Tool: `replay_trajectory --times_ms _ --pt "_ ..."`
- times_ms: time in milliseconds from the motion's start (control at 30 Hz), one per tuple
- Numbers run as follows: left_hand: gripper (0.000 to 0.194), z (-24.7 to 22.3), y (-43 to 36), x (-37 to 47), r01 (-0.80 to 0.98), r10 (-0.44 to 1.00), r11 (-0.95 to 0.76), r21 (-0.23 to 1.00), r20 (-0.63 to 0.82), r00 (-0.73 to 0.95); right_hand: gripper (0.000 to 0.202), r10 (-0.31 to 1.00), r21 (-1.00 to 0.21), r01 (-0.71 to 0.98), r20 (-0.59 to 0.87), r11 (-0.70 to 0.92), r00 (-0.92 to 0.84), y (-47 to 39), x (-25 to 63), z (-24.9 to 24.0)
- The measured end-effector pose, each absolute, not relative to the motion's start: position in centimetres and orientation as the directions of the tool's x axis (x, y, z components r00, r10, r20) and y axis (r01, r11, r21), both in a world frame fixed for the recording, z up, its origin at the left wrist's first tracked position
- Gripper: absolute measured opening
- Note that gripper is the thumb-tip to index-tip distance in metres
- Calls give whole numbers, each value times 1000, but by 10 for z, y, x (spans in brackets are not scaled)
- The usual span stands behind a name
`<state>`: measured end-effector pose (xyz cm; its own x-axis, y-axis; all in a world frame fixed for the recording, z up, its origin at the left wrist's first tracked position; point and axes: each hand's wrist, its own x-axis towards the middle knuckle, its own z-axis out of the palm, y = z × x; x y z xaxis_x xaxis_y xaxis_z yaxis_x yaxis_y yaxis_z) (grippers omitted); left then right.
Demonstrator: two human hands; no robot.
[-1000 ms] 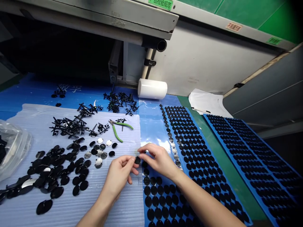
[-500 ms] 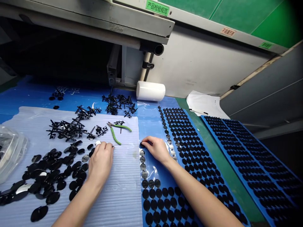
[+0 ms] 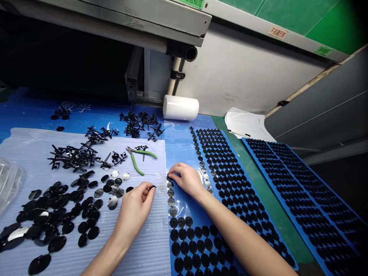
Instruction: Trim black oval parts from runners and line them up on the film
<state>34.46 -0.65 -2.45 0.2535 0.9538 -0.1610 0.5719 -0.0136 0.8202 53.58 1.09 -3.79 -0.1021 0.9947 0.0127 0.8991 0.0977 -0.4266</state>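
My left hand is closed, pinching a thin black disc above the pale ribbed sheet. Thumb and fingers of my right hand are pressed together on a black disc at the left edge of the blue film-covered board. Below that disc a column of discs runs down the edge, with fuller rows nearer me. Loose black discs lie piled left of my left hand, some of them shiny. Green-handled cutters rest open on the sheet beyond my hands.
Black plastic scraps lie behind the discs. A white roll stands at the back. Disc-covered boards and white papers are on the right. A clear plastic bag sits far left, and a metal frame overhangs the back.
My left hand has moved right from the disc pile, now with a disc in its fingers. My right hand stays at the board's edge. The view has shifted slightly.
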Motion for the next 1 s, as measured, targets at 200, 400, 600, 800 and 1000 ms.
replay_trajectory --times_ms 200,400,600,800,1000 --pt "21 -27 -7 353 423 927 169 890 -289 239 8 994 -417 903 16 102 -105 11 535 -39" --pt "17 -34 -3 365 230 875 329 916 -387 291 13 996 -439 893 51 94 -79 6 530 -37" --pt "16 -34 -1 373 141 856 382 913 -407 319 11 977 -555 805 84 207 -194 -3 524 -19" --pt "23 -28 0 375 230 873 267 936 -337 353 8 969 -572 784 107 241 -221 -3 525 -19" --pt "36 -32 14 334 739 994 -86 669 6 110 10 982 -494 851 143 179 -124 27 547 -33"
